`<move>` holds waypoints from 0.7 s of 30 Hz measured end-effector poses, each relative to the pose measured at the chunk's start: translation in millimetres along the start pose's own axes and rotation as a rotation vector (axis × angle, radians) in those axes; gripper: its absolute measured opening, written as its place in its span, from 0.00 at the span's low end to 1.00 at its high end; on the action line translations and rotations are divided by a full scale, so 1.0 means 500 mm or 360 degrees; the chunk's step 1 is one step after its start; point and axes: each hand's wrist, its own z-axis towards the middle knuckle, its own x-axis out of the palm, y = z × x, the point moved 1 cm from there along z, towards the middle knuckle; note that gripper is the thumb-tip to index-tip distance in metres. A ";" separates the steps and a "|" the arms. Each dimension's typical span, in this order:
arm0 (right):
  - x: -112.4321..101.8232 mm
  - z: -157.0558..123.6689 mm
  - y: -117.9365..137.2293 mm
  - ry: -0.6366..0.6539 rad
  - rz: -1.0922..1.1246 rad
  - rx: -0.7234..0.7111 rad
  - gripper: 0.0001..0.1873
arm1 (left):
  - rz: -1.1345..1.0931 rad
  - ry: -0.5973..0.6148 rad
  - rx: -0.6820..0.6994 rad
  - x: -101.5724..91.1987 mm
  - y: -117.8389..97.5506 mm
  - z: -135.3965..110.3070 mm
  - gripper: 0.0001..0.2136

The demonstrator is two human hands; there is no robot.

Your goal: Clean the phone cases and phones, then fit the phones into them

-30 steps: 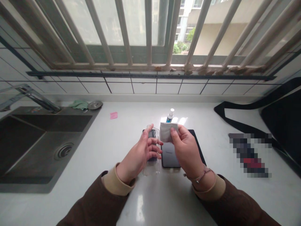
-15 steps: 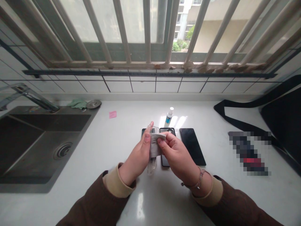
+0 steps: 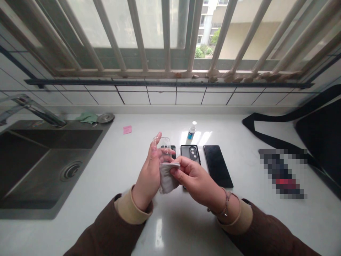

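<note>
My left hand (image 3: 149,170) holds a clear plastic phone case (image 3: 164,146) upright by its edge. My right hand (image 3: 194,174) pinches a grey microfibre cloth (image 3: 167,179) against the lower end of the case. Behind the hands, a phone in a black case (image 3: 189,153) lies back up with its camera ring showing, its lower part hidden. To its right lies a black smartphone (image 3: 217,166). A dark phone (image 3: 172,149) shows partly behind the clear case. A small spray bottle with a blue label (image 3: 191,131) stands beyond them.
A steel sink (image 3: 45,167) with a faucet (image 3: 34,110) lies to the left, with a green cloth (image 3: 89,118) and a round drain cover (image 3: 106,118) behind it. A pink sticky note (image 3: 127,129) is on the white counter. A black bag (image 3: 319,138) and a pixelated object (image 3: 282,174) are at right.
The cloth has moved down to the lower end of the clear case, and the case has risen above the phones. Both hands have shifted left, uncovering more of the phone in the black case.
</note>
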 end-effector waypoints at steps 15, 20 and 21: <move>-0.007 0.009 0.014 0.0000 0.0329 0.0294 0.20 | -0.0184 0.0051 -0.0405 0.015 -0.027 0.007 0.30; -0.046 0.016 0.030 -0.0766 0.0008 -0.0186 0.15 | -0.0209 0.0167 -0.0485 0.013 -0.026 0.008 0.31; -0.049 0.014 0.034 -0.0843 -0.0183 -0.0286 0.13 | -0.0183 0.0194 -0.0500 0.013 -0.021 0.008 0.30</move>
